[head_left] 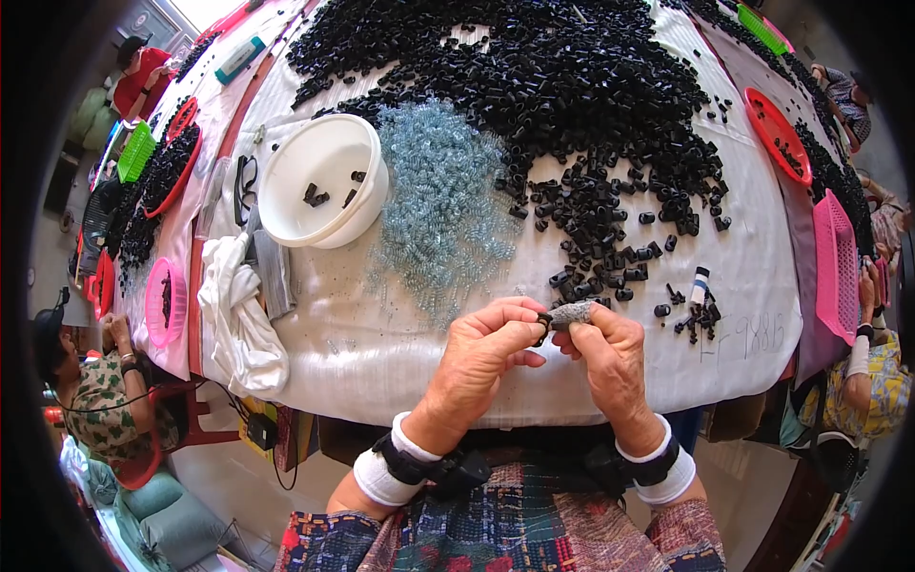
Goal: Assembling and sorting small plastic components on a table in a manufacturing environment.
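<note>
Over the near part of the white-covered table (381, 367), my two hands meet fingertip to fingertip. My left hand (481, 357) pinches a small black plastic part (544, 327) between thumb and fingers. Beside it, my right hand (610, 360) is closed, thumb against the index finger, which has a grey covering (572, 313); whatever it grips is hidden. Just beyond the hands spreads a large heap of small black tubular parts (610, 95). To its left lies a pile of pale blue-grey coil springs (443, 200).
A white bowl (362, 205) holding a few black pieces stands left of the springs. Near it lie glasses (246, 181) and a white cloth (238, 319). A small white bottle (700, 283) is at right. Pink baskets (835, 267) and red trays (777, 138) line the sides, where other people sit.
</note>
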Action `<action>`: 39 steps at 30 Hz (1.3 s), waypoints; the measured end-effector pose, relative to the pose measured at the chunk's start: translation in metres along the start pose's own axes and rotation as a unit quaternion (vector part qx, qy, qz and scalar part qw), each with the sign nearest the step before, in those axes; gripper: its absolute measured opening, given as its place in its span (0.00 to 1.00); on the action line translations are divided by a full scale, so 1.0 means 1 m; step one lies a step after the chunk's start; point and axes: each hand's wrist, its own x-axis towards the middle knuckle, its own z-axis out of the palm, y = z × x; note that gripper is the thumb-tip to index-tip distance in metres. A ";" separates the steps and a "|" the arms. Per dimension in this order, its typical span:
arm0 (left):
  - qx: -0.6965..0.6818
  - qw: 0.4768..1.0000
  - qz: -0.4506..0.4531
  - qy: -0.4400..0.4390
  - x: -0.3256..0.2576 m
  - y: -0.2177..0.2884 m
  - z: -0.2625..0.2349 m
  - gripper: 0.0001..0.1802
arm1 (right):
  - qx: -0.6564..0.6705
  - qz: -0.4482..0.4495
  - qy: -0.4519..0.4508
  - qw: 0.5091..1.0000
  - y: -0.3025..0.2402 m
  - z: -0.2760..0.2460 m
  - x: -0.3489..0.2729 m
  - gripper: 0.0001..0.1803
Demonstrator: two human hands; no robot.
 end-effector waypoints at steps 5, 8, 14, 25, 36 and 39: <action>0.004 1.000 -0.005 -0.005 0.002 -0.002 0.000 0.06 | 0.021 0.010 0.028 0.999 0.002 0.004 0.001 0.07; 0.008 1.000 0.007 -0.007 0.003 -0.002 0.000 0.06 | 0.010 0.000 0.045 0.999 0.010 0.006 0.004 0.10; 0.028 0.999 0.017 -0.005 0.002 0.000 0.000 0.05 | 0.025 0.003 0.035 0.999 0.003 0.004 0.004 0.08; 0.022 0.998 0.052 -0.009 0.003 -0.004 0.003 0.05 | 0.036 0.015 0.020 0.999 0.006 0.002 0.005 0.10; 0.058 0.996 0.065 -0.024 0.007 0.001 -0.003 0.04 | 0.024 -0.006 -0.021 0.999 0.004 0.004 -0.001 0.12; 0.066 0.995 0.066 -0.040 0.006 0.001 -0.008 0.04 | 0.054 -0.005 -0.049 0.997 0.001 0.006 -0.001 0.13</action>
